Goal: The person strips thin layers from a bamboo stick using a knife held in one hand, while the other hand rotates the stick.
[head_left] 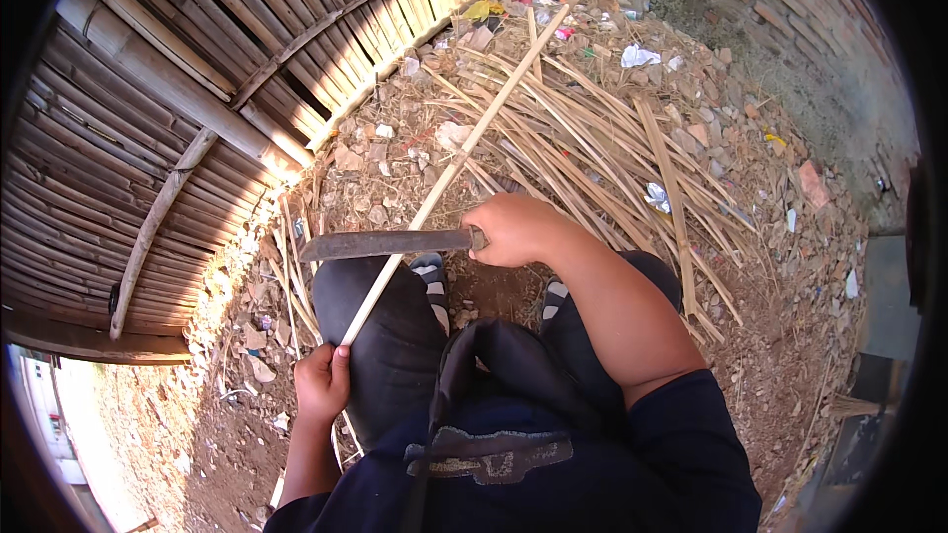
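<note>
Left hand (322, 382) grips bamboo strip (454, 166) near lower end; strip likely light, springy, splintery. Right hand (515, 229) clenched on knife (380, 243) handle, frame centre.

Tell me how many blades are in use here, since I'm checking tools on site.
1: a long flat machete blade, gripped in the right hand, lying across the bamboo strip that the left hand holds. Others may lie hidden among the cut strips.

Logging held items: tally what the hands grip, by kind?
Long bamboo strip, in left hand: 1
Flat-bladed knife, in right hand: 1
Total: 2
</note>
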`<action>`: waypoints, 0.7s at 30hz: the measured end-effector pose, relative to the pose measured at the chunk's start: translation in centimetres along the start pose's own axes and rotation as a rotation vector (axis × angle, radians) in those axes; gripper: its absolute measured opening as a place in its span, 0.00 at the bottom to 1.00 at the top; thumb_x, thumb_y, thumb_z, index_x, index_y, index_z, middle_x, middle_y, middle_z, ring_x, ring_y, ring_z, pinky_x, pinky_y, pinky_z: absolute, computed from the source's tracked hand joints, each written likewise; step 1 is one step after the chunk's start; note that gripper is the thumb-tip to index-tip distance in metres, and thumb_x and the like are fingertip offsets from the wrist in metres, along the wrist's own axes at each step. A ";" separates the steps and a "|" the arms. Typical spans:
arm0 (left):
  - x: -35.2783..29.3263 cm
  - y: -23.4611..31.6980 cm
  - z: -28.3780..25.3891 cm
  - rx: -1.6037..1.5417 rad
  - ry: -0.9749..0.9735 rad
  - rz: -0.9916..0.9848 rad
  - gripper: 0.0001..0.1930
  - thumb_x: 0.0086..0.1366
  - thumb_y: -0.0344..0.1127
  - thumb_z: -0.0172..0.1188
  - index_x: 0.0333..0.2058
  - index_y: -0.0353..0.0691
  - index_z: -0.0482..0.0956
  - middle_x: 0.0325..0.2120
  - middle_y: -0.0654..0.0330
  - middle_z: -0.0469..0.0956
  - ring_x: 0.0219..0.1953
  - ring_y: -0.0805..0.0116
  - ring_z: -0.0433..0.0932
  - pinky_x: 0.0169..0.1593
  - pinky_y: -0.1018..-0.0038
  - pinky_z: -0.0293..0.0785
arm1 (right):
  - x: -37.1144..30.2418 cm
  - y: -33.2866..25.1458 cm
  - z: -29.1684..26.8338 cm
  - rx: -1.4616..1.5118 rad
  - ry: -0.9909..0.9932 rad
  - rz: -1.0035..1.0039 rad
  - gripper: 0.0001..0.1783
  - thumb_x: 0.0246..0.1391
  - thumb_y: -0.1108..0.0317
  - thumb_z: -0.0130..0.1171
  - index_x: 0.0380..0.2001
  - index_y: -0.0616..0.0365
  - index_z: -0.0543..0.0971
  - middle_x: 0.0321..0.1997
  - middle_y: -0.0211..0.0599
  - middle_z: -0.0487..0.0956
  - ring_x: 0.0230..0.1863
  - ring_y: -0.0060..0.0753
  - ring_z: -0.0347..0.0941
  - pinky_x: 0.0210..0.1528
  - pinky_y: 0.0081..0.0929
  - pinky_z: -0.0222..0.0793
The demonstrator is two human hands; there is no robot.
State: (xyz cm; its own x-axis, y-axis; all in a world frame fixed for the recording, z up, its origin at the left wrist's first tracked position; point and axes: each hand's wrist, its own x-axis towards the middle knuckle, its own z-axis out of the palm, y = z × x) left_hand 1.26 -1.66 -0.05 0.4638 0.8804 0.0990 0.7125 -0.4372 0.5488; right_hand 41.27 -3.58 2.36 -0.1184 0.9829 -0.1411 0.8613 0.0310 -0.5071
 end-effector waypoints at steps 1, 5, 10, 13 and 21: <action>0.0 -0.2 0.2 -0.022 0.014 0.016 0.23 0.73 0.39 0.60 0.20 0.35 0.68 0.12 0.48 0.67 0.13 0.52 0.67 0.21 0.61 0.62 | 0.2 0.8 -0.4 0.041 -0.023 0.060 0.18 0.51 0.56 0.69 0.42 0.55 0.84 0.33 0.49 0.83 0.41 0.54 0.82 0.45 0.48 0.75; 0.1 0.4 0.1 -0.010 0.025 0.017 0.23 0.73 0.39 0.60 0.20 0.35 0.68 0.12 0.48 0.67 0.13 0.52 0.67 0.21 0.61 0.62 | 1.1 4.9 -0.7 0.094 0.054 0.251 0.19 0.51 0.58 0.68 0.44 0.54 0.84 0.39 0.49 0.84 0.45 0.53 0.82 0.48 0.46 0.76; 0.2 0.7 -0.1 -0.030 0.020 0.019 0.23 0.73 0.40 0.60 0.20 0.35 0.68 0.12 0.48 0.67 0.13 0.54 0.66 0.21 0.62 0.62 | 0.5 2.2 -1.0 0.051 0.093 0.276 0.17 0.51 0.62 0.65 0.45 0.50 0.85 0.43 0.47 0.85 0.48 0.53 0.81 0.50 0.47 0.77; -0.1 -0.5 0.2 -0.042 0.015 0.025 0.23 0.74 0.41 0.60 0.20 0.35 0.67 0.12 0.49 0.66 0.13 0.56 0.65 0.21 0.62 0.61 | -0.5 -0.8 -2.0 0.031 -0.012 0.199 0.19 0.51 0.59 0.67 0.47 0.50 0.84 0.44 0.46 0.85 0.49 0.52 0.81 0.52 0.48 0.77; 0.1 0.3 -0.1 -0.051 0.012 0.014 0.24 0.73 0.42 0.62 0.20 0.36 0.67 0.12 0.50 0.68 0.13 0.55 0.66 0.21 0.62 0.62 | 0.5 4.3 -2.0 0.102 0.100 0.391 0.17 0.52 0.61 0.65 0.45 0.52 0.85 0.43 0.47 0.85 0.48 0.51 0.82 0.50 0.46 0.77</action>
State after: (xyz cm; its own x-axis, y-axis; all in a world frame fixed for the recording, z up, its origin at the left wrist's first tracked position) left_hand 1.47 -1.65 0.17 0.4668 0.8766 0.1166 0.6783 -0.4395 0.5888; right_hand 45.88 -2.61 1.85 0.2610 0.9299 -0.2592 0.7776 -0.3616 -0.5143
